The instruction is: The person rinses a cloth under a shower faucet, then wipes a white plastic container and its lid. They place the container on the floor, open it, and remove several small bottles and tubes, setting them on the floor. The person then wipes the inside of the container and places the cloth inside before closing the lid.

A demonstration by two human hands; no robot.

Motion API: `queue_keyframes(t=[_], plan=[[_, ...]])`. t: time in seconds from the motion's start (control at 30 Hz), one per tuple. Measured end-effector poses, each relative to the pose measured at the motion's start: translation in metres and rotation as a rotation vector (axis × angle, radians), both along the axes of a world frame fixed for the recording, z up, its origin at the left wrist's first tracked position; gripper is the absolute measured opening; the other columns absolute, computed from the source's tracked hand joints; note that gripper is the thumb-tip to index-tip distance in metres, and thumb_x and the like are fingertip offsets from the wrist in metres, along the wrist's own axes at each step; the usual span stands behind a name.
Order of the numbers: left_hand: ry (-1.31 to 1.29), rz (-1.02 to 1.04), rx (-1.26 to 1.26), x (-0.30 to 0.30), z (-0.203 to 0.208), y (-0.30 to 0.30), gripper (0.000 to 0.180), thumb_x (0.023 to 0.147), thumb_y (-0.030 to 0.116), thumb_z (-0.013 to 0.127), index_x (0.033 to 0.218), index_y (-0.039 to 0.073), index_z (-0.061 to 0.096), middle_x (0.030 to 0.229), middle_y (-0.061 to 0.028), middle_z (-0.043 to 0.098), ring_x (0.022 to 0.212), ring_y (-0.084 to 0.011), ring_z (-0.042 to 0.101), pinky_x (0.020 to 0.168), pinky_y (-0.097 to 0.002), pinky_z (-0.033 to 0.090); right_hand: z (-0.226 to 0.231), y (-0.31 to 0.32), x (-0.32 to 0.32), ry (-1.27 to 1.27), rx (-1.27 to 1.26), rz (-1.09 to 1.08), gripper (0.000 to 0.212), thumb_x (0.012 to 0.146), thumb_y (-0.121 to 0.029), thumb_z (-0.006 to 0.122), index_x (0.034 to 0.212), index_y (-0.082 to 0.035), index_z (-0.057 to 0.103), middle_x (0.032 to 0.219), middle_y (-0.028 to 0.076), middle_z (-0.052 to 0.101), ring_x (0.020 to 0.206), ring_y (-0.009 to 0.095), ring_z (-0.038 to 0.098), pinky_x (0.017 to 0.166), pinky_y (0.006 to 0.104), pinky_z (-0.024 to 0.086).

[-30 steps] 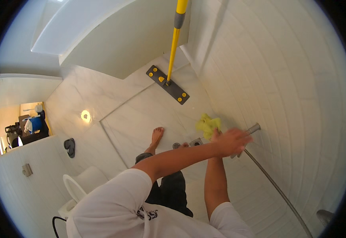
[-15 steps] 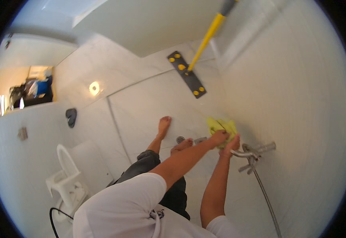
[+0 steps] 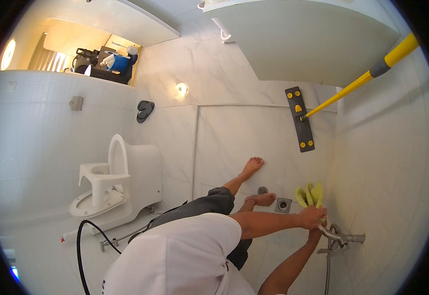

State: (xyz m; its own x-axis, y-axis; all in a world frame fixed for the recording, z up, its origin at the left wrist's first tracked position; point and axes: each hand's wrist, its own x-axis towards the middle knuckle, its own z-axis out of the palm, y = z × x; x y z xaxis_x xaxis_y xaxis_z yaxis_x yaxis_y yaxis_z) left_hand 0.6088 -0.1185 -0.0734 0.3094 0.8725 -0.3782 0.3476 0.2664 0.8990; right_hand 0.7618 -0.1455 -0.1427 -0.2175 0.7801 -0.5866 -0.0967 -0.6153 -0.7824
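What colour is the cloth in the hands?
Yellow-green cloth, plain as far as it shows; best seen in the current head view.

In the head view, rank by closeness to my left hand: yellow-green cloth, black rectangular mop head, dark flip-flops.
1. Yellow-green cloth, touching your left hand.
2. Black rectangular mop head, farther up.
3. Dark flip-flops, upper left.

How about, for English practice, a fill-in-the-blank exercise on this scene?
The left hand gripping a crumpled yellow-green cloth extends from a ____ fabric sleeve.
A flat dark-grey mop head joins a mainly ____ tubular pole.
The square metal drain lies to the ____ of the round metal drain.

Missing: white; yellow; right.
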Motion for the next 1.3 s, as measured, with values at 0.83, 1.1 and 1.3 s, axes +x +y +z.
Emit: queue_keyframes(t=[0.83, 1.1, 1.3], plan=[[-0.226, 0.523, -0.426, 0.010, -0.014, -0.008, 0.059, 0.077, 0.056, 0.043, 0.080, -0.001, 0.061, 0.078, -0.0210, 0.059, 0.075, -0.0342, 0.058, 0.070, -0.0384, 0.044, 0.009, 0.043, -0.046, -0.442, 0.132, -0.174, 0.025, 0.074, -0.018, 0.049, 0.088, 0.002, 0.052, 0.085, 0.012, 0.055, 0.072, 0.022, 0.052, 0.065, 0.0350, 0.045], [0.009, -0.219, -0.247, -0.015, 0.030, 0.000, 0.044, 0.062, 0.037, 0.058, 0.089, 0.002, 0.061, 0.087, -0.0204, 0.058, 0.084, -0.0281, 0.056, 0.073, -0.0349, 0.043, -0.018, 0.005, -0.043, 0.545, -0.046, -0.621, 0.052, 0.083, -0.048, 0.040, 0.107, -0.002, 0.049, 0.106, 0.013, 0.051, 0.100, 0.024, 0.047, 0.093, 0.0405, 0.032], [-0.649, 0.202, -0.663, -0.046, 0.027, -0.008, 0.042, 0.068, 0.036, 0.055, 0.089, 0.001, 0.059, 0.083, -0.0201, 0.058, 0.082, -0.0274, 0.057, 0.072, -0.0351, 0.045, -0.084, -0.001, -0.015, 0.643, -0.293, -0.494, 0.066, 0.081, -0.055, 0.041, 0.113, 0.003, 0.044, 0.108, 0.016, 0.052, 0.099, 0.027, 0.050, 0.087, 0.0403, 0.038]])
